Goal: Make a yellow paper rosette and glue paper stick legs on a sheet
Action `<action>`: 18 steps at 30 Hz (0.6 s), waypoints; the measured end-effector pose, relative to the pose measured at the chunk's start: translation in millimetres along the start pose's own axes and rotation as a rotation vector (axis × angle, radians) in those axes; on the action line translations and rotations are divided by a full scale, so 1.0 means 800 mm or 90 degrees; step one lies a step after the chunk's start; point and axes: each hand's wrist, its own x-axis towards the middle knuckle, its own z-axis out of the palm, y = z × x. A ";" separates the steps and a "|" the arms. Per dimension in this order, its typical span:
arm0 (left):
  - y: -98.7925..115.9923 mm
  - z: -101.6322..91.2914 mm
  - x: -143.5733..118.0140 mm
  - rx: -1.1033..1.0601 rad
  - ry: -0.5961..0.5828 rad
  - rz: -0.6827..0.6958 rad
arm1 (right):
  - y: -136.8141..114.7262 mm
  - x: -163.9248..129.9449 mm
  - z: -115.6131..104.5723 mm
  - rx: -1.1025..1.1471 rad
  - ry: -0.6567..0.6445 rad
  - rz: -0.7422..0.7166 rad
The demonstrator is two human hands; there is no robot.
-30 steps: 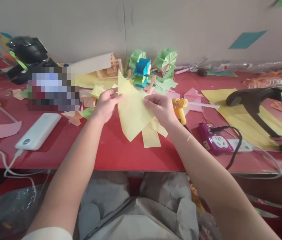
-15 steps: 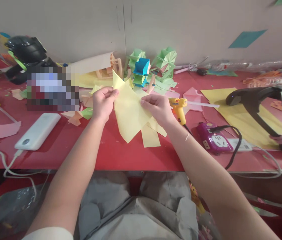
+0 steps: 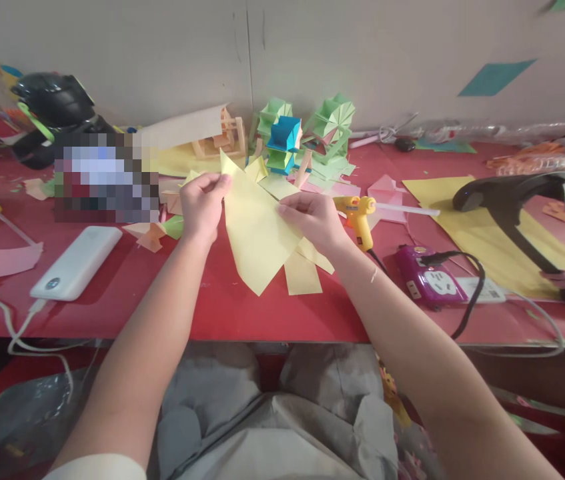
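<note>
A sheet of pale yellow paper (image 3: pixel 257 233) is held tilted above the red table, its lower corner pointing toward me. My left hand (image 3: pixel 205 203) pinches it near the upper left corner between thumb and fingers. On the opposite edge, my right hand (image 3: pixel 312 217) is closed in a pinch on the same sheet. Under and beside the paper lie smaller yellow paper pieces (image 3: pixel 303 273). Just behind the sheet stands a blue and green folded paper piece (image 3: pixel 283 135).
A yellow glue gun (image 3: pixel 359 217) lies right of my right hand, near a purple power socket (image 3: pixel 429 277) with cables. At left are a white power bank (image 3: pixel 76 263) and a pixelated phone-like patch (image 3: pixel 107 179). Green folded paper wheels (image 3: pixel 333 119) stand by the wall.
Both hands have shifted slightly left with the yellow sheet. Its upper corner has dropped a little and its lower corner has come slightly nearer to me.
</note>
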 end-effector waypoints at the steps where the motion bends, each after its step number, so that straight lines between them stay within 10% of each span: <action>1: 0.000 0.001 0.001 -0.011 0.003 0.004 | 0.000 0.000 0.001 -0.004 -0.004 -0.001; 18: -0.008 -0.006 0.014 -0.029 0.045 0.011 | 0.007 -0.003 0.007 -0.017 -0.062 -0.033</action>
